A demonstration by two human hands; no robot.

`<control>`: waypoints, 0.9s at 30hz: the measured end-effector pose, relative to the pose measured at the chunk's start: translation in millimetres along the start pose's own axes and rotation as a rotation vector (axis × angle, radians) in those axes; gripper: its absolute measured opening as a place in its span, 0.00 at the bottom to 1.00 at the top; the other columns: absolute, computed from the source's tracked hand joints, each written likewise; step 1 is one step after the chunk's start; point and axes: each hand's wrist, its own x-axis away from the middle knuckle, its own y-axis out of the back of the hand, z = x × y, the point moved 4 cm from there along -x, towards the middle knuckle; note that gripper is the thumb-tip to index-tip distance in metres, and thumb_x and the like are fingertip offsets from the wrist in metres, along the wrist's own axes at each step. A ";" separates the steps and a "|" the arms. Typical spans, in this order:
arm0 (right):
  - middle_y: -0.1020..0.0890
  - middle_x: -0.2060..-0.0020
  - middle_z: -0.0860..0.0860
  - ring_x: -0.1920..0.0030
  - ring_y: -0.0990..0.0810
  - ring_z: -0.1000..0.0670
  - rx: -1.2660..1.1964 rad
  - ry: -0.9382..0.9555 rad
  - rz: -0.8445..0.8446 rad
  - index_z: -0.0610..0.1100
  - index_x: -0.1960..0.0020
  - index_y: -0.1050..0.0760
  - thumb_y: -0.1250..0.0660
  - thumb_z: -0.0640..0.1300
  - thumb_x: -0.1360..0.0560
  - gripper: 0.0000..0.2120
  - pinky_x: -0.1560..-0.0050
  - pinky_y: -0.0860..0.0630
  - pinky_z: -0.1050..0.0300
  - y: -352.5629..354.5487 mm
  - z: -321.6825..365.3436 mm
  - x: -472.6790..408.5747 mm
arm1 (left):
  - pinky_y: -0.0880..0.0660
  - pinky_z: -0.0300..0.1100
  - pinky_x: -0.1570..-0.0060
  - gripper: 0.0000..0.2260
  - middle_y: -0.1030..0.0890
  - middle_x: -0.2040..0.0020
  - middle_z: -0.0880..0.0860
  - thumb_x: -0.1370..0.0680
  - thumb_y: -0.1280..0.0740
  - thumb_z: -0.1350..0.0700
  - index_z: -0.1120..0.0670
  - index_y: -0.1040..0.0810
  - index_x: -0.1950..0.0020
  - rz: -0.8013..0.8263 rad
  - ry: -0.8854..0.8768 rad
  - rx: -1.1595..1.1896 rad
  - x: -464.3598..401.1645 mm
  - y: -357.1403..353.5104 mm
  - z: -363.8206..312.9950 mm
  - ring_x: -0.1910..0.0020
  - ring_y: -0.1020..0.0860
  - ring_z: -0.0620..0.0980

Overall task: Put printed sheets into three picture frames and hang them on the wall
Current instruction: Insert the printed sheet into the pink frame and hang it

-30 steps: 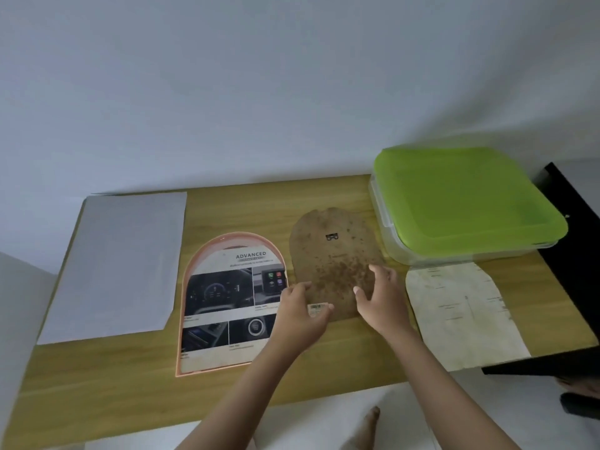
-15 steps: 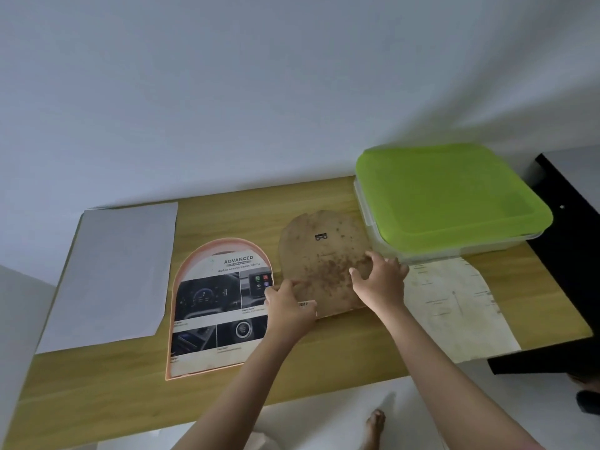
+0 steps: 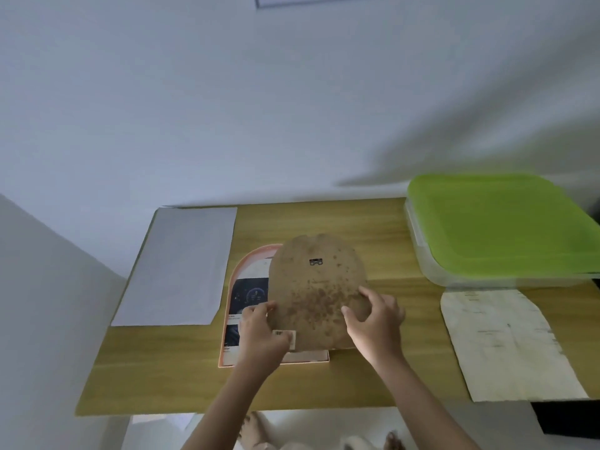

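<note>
Moved left since a moment ago, the brown backing board (image 3: 319, 287) now lies over the arched pink frame (image 3: 246, 271), hiding most of its printed sheet (image 3: 249, 295). Left hand (image 3: 263, 336) grips the board's lower left edge; right hand (image 3: 376, 319) holds its lower right. Both sit on the wooden table (image 3: 373, 378). Contents of the green-lidded box (image 3: 500, 228) cannot be made out.

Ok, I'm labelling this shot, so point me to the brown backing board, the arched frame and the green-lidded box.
brown backing board (image 3: 316, 287): head view, on its speckled middle.
arched frame (image 3: 248, 295): head view, on the uncovered print at its left.
green-lidded box (image 3: 496, 222): head view, on the lid's centre.
</note>
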 end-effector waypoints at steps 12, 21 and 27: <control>0.32 0.42 0.46 0.38 0.36 0.44 0.029 0.085 0.158 0.46 0.35 0.28 0.29 0.47 0.29 0.24 0.37 0.38 0.58 -63.4 21.1 30.9 | 0.27 0.52 0.39 0.27 0.31 0.43 0.48 0.33 0.32 0.63 0.51 0.30 0.34 -0.101 0.059 0.050 3.1 48.8 62.4 0.39 0.30 0.53; 0.34 0.44 0.49 0.38 0.32 0.47 0.019 0.139 0.259 0.48 0.36 0.29 0.30 0.44 0.29 0.22 0.39 0.29 0.55 -66.9 17.0 24.7 | 0.30 0.38 0.47 0.25 0.32 0.44 0.48 0.31 0.28 0.61 0.54 0.29 0.36 -0.096 -0.017 -0.034 -6.3 51.1 73.5 0.42 0.28 0.48; 0.33 0.47 0.52 0.55 0.27 0.54 0.021 0.178 0.314 0.48 0.38 0.28 0.27 0.43 0.31 0.23 0.56 0.26 0.64 -62.1 1.5 16.8 | 0.30 0.41 0.44 0.25 0.28 0.44 0.46 0.33 0.25 0.58 0.55 0.26 0.37 -0.102 -0.056 -0.104 -12.0 58.0 82.0 0.42 0.27 0.50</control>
